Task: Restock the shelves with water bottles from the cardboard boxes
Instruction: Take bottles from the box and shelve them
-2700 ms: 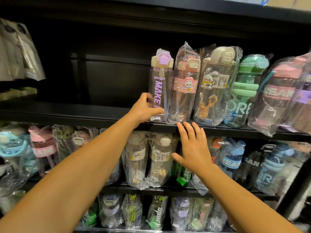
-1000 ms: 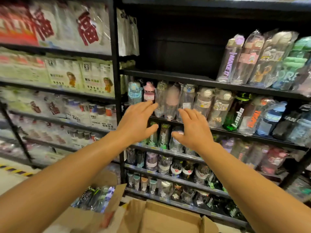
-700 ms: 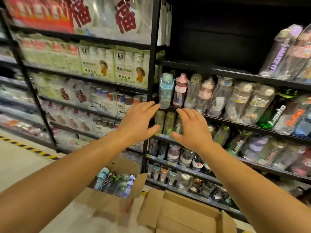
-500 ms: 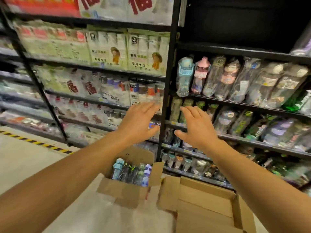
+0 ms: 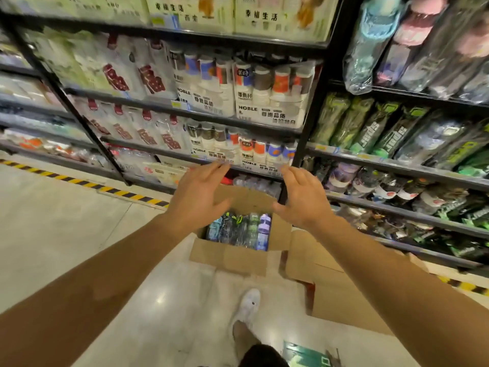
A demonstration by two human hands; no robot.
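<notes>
Reaching down, both sets of fingers (image 5: 219,165) spread and holding nothing; left hand (image 5: 197,198) and right hand (image 5: 304,201) hover above the open cardboard box (image 5: 232,256) on the floor; wrapped water bottles (image 5: 239,230) stand packed inside, so stock remains to shelve; shelves (image 5: 397,165) at right look largely filled; a second box (image 5: 341,292) lies beside, contents unseen.

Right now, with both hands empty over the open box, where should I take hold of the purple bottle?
Probably by its cap end, from straight above. The purple bottle stands upright at the right end of the row in the cardboard box, its top exposed, its body hemmed in by the box wall and neighbouring bottles. The right hand, open and nearest, could close its grip round the cap and lift straight up.
</notes>
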